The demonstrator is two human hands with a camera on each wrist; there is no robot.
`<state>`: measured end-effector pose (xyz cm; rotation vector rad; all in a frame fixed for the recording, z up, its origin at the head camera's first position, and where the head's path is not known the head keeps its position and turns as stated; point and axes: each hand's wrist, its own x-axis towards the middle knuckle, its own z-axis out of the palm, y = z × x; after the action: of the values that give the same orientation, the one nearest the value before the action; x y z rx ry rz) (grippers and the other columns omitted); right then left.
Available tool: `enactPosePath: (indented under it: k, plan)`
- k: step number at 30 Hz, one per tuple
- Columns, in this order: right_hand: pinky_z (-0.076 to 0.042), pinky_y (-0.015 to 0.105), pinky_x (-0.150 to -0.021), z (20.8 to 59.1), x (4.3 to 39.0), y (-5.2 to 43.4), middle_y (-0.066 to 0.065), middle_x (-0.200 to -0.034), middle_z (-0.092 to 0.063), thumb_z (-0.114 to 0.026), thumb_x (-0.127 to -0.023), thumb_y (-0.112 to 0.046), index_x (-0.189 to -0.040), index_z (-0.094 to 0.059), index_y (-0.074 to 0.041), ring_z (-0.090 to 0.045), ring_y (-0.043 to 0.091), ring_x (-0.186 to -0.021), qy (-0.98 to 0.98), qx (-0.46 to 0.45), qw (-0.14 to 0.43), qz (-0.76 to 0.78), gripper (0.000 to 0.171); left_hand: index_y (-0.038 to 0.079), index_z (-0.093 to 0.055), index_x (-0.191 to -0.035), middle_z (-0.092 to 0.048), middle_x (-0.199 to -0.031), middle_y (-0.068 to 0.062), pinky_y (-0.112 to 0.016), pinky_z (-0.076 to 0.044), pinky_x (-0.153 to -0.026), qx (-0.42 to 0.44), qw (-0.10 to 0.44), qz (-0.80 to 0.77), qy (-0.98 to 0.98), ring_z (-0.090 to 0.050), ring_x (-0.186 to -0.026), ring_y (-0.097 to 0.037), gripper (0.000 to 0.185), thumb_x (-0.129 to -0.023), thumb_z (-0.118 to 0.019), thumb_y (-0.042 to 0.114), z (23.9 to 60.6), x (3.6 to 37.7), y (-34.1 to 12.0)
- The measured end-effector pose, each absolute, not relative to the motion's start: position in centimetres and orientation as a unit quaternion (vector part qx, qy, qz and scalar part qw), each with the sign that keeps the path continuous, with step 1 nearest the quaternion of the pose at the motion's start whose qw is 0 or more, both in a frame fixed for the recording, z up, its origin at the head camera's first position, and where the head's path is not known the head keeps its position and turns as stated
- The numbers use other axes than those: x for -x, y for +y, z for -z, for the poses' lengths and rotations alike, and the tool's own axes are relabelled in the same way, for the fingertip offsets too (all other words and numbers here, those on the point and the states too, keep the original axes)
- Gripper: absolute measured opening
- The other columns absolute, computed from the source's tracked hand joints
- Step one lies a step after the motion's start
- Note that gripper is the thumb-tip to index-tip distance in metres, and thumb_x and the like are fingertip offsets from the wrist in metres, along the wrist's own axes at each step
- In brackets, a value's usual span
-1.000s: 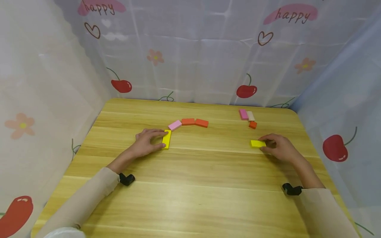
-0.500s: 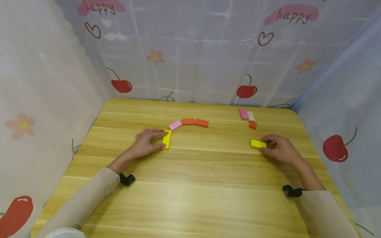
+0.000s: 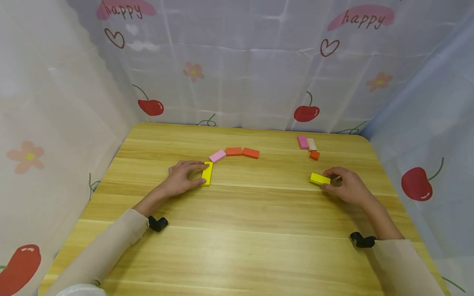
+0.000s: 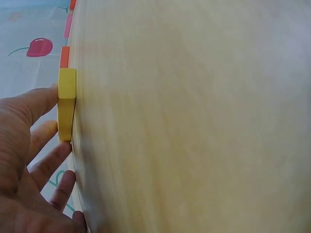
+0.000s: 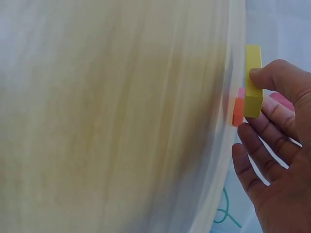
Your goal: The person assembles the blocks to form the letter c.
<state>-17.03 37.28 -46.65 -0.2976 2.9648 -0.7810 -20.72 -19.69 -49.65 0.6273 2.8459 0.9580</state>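
My left hand [image 3: 180,176] holds a flat yellow block [image 3: 207,173] between thumb and fingertips, at the left end of a curved row. A light pink block [image 3: 217,156] sits at its far end, followed by two orange-red blocks [image 3: 234,151] to the right. On the right side, my right hand [image 3: 348,185] pinches a second yellow block [image 3: 320,179] by its right end, close over the table. In the right wrist view the thumb presses that yellow block [image 5: 253,82] from one side, and the lower fingers are spread free of it.
Behind the right hand lie a pink block [image 3: 303,142], a pale wood-coloured block [image 3: 312,144] and a small orange-red block [image 3: 314,156]. The wooden table [image 3: 244,230] is bordered by a printed curtain [image 3: 240,82] at the back and both sides.
The yellow block in my right hand has turned slightly, its right end now nearer to me, and shifted a little left. My left hand and the row have stayed still.
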Motion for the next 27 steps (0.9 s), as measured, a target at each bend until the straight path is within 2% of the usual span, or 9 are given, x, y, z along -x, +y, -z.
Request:
enactPosePath:
  k: [4,10,17,27]
  plan:
    - [-0.051,0.033,-0.085,46.7,16.9,37.1,0.007,-0.113,-0.066,-0.074,-0.086,-0.043,-0.116,-0.063,-0.014,-0.059,0.024,-0.103,0.962,0.102,0.026,0.253,0.043,0.036,-0.057,-0.138,-0.051,-0.149,0.003,-0.054,-0.018,-0.093,-0.205,0.037,-0.316,0.925,-0.036,-0.133,-0.031,0.056,-0.086,-0.069,0.055,49.7,20.7,-19.7]
    - [-0.051,0.04,-0.086,46.5,16.9,36.5,0.007,-0.11,-0.066,-0.076,-0.086,-0.038,-0.114,-0.063,-0.012,-0.06,0.024,-0.101,0.96,0.107,0.014,0.259,0.04,0.036,-0.056,-0.139,-0.051,-0.149,0.001,-0.054,-0.019,-0.092,-0.205,0.035,-0.312,0.927,-0.036,-0.134,-0.032,0.057,-0.086,-0.069,0.055,49.7,20.7,-19.7]
    - [-0.051,0.034,-0.082,46.6,16.7,35.9,0.006,-0.105,-0.066,-0.078,-0.084,-0.033,-0.11,-0.064,-0.011,-0.06,0.022,-0.097,0.956,0.115,-0.006,0.271,0.037,0.035,-0.056,-0.139,-0.052,-0.149,-0.001,-0.056,-0.019,-0.092,-0.208,0.034,-0.312,0.926,-0.037,-0.133,-0.034,0.058,-0.086,-0.07,0.054,49.6,20.7,-19.7]
    - [-0.049,0.043,-0.087,46.2,16.2,34.6,0.009,-0.108,-0.065,-0.074,-0.086,-0.04,-0.112,-0.061,-0.01,-0.06,0.025,-0.099,0.957,0.102,0.017,0.271,0.042,0.036,-0.056,-0.139,-0.051,-0.149,0.001,-0.056,-0.019,-0.093,-0.207,0.037,-0.312,0.927,-0.036,-0.134,-0.033,0.058,-0.086,-0.069,0.055,49.6,20.7,-19.7]
